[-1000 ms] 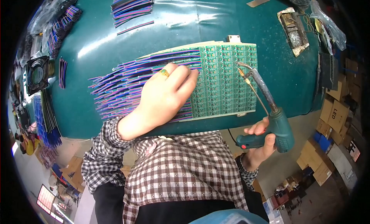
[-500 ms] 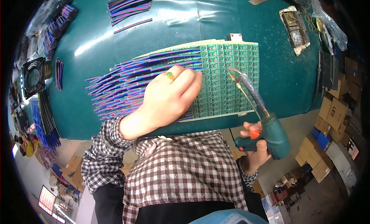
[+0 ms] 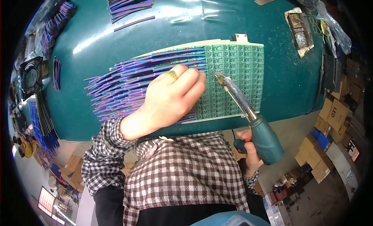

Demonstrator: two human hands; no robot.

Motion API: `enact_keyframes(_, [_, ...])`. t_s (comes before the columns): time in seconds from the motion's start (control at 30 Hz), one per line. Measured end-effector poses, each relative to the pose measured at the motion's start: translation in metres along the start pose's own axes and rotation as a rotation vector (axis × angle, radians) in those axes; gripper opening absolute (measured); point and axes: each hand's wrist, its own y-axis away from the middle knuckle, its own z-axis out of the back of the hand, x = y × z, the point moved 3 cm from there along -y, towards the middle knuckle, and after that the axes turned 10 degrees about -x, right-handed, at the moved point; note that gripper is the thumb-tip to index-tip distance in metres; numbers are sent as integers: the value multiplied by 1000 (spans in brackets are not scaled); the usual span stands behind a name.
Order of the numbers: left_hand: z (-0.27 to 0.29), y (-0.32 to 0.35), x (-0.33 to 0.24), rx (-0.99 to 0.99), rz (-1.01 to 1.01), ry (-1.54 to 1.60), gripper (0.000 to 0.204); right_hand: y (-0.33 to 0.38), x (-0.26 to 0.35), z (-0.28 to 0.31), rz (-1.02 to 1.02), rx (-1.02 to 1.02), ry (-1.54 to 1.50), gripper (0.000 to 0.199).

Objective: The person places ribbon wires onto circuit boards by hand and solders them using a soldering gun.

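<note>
My left hand (image 3: 173,92), with a green-stoned ring, is curled closed over flat multicoloured ribbon cables (image 3: 124,80) where they meet a panel of small green circuit boards (image 3: 237,74). Its fingertips point down and are hidden, so whatever they pinch does not show. In my right hand (image 3: 252,158) is a dark green soldering gun (image 3: 266,142), gripped by its handle, with red parts near the fingers. The gun's metal barrel slants up and left over the panel. Its tip, beside a thin feed tube (image 3: 233,95), is just right of my left fingertips.
A metal block (image 3: 240,38) sits at the panel's far edge. Cable bundles (image 3: 130,4) lie farther back, with more at left beside a black fan (image 3: 32,78). A dirty tray (image 3: 300,31) and a flat metal strip (image 3: 266,0) lie at far right. Cardboard boxes (image 3: 332,109) stand beyond the table.
The soldering gun has moved left with my right hand, bringing its tip closer to my left fingertips. My left hand stays almost where it was on the cables.
</note>
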Motion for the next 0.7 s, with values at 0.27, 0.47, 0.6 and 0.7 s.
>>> enact_keyframes(0.27, [0,0,0,24,17,17,24,-2,-1,-4,42,32,80,55])
enact_keyframes(0.47, [0,0,1,24,22,23,24,-4,0,-6,71,57,121,57])
enact_keyframes(0.6, [-1,0,1,19,22,29,24,-5,-1,-6,91,70,155,55])
enact_keyframes(0.7, [0,0,1,17,25,34,24,-4,-2,-5,90,56,175,54])
